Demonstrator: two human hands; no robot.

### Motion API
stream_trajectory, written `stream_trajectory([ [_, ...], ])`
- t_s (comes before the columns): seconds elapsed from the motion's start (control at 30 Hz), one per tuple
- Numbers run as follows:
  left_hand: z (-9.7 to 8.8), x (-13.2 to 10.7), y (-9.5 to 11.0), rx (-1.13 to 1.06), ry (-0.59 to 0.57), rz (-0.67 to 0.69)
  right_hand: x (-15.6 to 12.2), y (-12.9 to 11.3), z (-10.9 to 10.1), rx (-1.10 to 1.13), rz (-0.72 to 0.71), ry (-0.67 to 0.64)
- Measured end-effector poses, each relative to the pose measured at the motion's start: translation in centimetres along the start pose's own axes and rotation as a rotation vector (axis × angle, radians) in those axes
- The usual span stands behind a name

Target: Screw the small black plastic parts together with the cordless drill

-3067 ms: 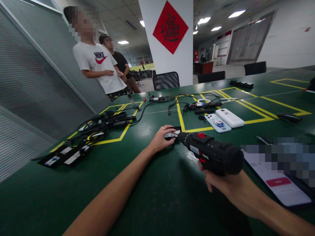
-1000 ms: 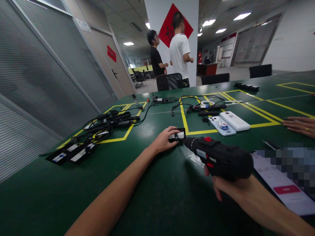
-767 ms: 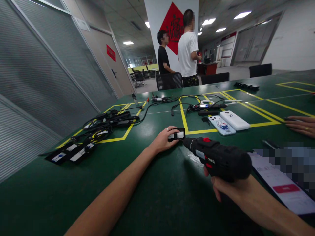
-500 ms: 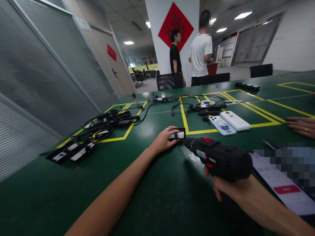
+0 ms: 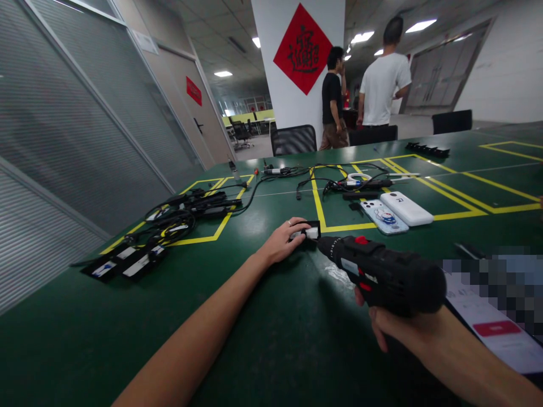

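Observation:
My left hand (image 5: 285, 241) is closed on a small black piece with a white patch (image 5: 313, 232), pressing it against the green table (image 5: 263, 316). The fingers cover much of that piece. A black cordless drill (image 5: 382, 274) with red details is gripped in my right hand (image 5: 394, 322), its chuck pointing left. The drill's front end is right at the near edge of the black piece; whether the bit touches it is too small to tell.
Black cables and flat black pieces (image 5: 139, 263) lie at left. A patterned phone (image 5: 384, 216), a white power bank (image 5: 407, 208) and pens with cables lie beyond the drill. At right is a large lit phone screen (image 5: 496, 328). Two people (image 5: 384, 85) stand behind the table.
The drill and my right hand have shifted slightly right. My left hand stays on the black piece. Another person's hand at the right edge has mostly left view; the two people moved right.

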State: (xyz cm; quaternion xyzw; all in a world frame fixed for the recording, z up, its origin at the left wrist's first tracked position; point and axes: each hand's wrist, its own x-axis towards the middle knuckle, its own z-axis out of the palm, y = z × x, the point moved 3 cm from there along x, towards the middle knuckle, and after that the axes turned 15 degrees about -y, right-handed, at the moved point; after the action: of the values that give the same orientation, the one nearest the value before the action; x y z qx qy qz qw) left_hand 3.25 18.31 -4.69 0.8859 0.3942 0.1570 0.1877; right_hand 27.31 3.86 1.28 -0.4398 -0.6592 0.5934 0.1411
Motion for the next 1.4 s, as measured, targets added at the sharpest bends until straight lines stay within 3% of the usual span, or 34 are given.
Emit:
stream_trajectory([
  [0.2,0.2,0.3,-0.4,-0.020,0.031,-0.018,-0.1,0.1,0.3,-0.012,0.035,0.045],
  [0.43,0.1,0.5,-0.6,-0.109,0.057,-0.017,0.2,0.0,0.6,0.001,0.041,-0.016],
  [0.8,0.0,0.6,-1.1,-0.219,0.052,-0.035,1.0,0.6,0.9,0.053,0.039,0.080],
  [1.03,0.0,0.6,-1.2,-0.251,0.055,-0.040,0.6,-0.8,0.8,0.027,0.007,0.116],
  [1.4,-0.1,0.7,-1.3,-0.266,0.060,-0.017,-0.2,-0.4,1.2,-0.076,0.164,0.128],
])
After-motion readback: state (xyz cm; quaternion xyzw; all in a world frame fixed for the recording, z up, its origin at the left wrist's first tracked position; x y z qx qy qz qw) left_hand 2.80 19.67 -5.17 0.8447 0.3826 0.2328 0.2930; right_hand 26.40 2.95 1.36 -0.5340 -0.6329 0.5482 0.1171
